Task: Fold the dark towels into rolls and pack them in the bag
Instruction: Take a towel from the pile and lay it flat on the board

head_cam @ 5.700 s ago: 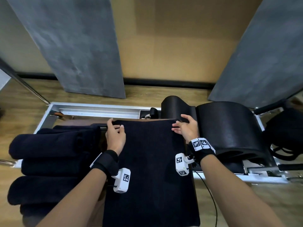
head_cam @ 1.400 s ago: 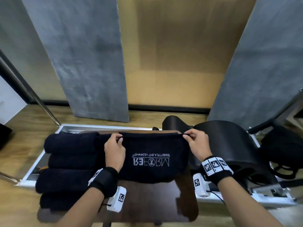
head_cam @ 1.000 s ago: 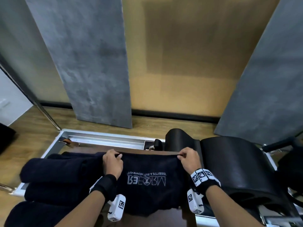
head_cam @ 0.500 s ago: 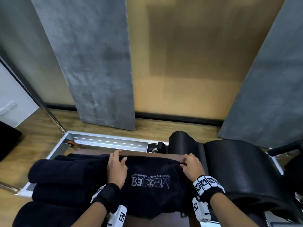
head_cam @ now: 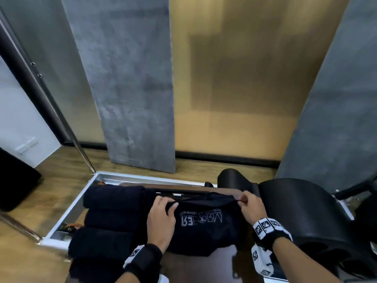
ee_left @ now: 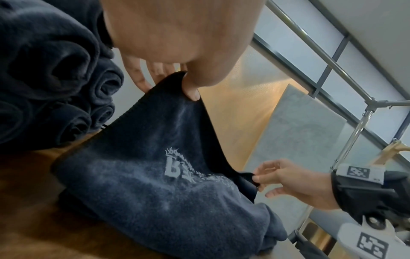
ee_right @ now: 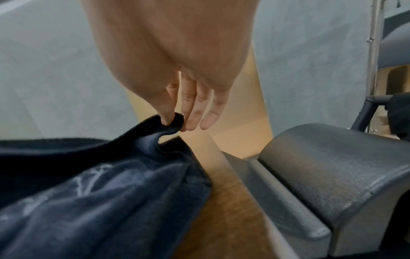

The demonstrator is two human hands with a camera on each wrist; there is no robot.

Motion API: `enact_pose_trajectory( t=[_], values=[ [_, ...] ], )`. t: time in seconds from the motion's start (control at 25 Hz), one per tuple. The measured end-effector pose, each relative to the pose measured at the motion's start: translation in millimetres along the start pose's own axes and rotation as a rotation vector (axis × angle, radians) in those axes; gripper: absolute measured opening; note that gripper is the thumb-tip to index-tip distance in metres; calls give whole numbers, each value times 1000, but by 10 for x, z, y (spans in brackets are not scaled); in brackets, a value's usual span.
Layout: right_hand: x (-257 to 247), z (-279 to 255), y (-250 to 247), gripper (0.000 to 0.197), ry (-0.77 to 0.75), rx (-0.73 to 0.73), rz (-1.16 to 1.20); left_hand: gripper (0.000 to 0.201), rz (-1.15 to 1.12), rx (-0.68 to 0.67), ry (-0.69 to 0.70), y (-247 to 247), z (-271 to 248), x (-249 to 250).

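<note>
Pinching the far edge of the dark logo towel [head_cam: 206, 225], left hand [head_cam: 161, 219] and right hand [head_cam: 252, 207] lift it above the wooden board [head_cam: 204, 268], beside four rolled towels [head_cam: 110, 219]. Left wrist: thumb [ee_left: 190, 89] clamps one corner. Right wrist: thumb and fingertips [ee_right: 188, 122] clamp the other corner, near the padded barrel [ee_right: 337, 175].

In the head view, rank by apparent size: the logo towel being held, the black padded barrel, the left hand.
1. black padded barrel
2. logo towel
3. left hand
The barrel runs off frame, so only its visible part counts.
</note>
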State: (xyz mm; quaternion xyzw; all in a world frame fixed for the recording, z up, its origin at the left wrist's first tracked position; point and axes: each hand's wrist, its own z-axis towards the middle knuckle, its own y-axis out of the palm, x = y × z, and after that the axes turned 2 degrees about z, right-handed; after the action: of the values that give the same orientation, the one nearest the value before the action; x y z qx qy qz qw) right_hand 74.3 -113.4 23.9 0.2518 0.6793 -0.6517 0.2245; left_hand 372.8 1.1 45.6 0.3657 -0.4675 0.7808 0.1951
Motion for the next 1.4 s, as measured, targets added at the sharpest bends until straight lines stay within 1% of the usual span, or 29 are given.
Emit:
enact_pose_trajectory(
  t=[0.08, 0.2, 0.28, 0.44, 0.6, 0.68, 0.8, 0.88, 0.92, 1.0, 1.08, 1.16, 1.28, 1.4],
  values=[
    [-124, -25, -38, 20, 3, 17, 0, 12, 27, 4, -11, -59, -79, 23],
    [-212, 24, -22, 17, 14, -32, -38, 13, 54, 7, -50, -60, -107, 13],
    [-238, 76, 42, 18, 25, -71, -65, 12, 62, 9, -69, -44, -102, -18],
    [-283, 329, 121, 17, 6, -111, -100, 12, 76, 28, -97, 35, -9, -74],
    [-268, 519, 214, 15, 4, -138, -89, 19, 43, 33, -166, 118, 79, -136],
    [-234, 592, 261, 15, 7, -143, -89, 19, 38, 21, -193, 163, 109, -144],
    [-185, 655, 295, 13, 21, -175, -112, 15, 47, 4, -209, 212, 109, -123],
    [-155, 669, 298, 17, 18, -196, -126, 14, 44, 4, -201, 211, 99, -122],
    [-141, 666, 293, 15, 21, -195, -129, 14, 39, 6, -195, 205, 90, -124],
    [-128, 638, 235, 3, 44, -186, -163, 14, 40, 8, -180, 181, 67, -111],
    [-93, 586, 159, 11, 68, -163, -164, 16, 38, 9, -154, 122, 25, -91],
    [-94, 508, 15, 16, 78, -111, -82, 20, 11, 24, -119, 39, -34, -57],
    [-155, 382, -325, 20, 11, 5, 78, 26, -34, 49, -82, -121, -119, 4],
    [-262, 85, -731, 19, -95, 46, 139, 22, -65, 97, -39, -402, -158, 108]
  ],
)
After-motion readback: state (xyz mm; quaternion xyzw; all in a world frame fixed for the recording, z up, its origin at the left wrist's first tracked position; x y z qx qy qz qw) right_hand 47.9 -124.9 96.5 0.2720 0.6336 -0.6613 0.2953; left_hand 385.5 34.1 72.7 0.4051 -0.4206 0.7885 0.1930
